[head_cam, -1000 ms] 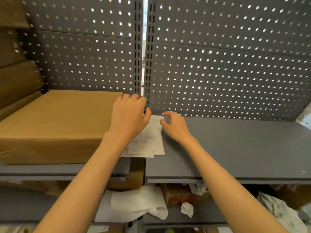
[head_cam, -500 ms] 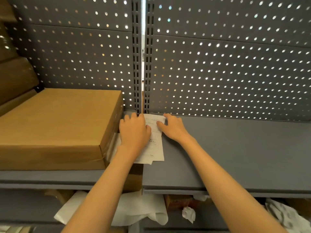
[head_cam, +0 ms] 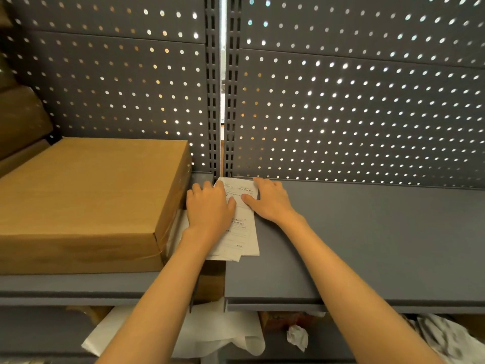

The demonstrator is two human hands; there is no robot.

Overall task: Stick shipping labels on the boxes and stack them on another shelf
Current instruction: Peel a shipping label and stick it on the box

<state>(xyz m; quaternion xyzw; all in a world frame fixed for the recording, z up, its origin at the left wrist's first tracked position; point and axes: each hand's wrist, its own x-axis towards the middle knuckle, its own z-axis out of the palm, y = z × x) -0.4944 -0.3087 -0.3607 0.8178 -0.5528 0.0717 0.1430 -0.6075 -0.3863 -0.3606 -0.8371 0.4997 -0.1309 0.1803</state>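
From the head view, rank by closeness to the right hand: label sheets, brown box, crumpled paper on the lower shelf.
1. label sheets: under the right hand, touching.
2. brown box: to the left, beyond the left hand.
3. crumpled paper: below, on the lower shelf.

Dim, warm indoor light. Backlight glares as bright dots through holes of grey pegboard. Soft shadow under shelf. Wide-angle bending at edges; left margin dark, slightly blurred.

Both hands flat, palms down
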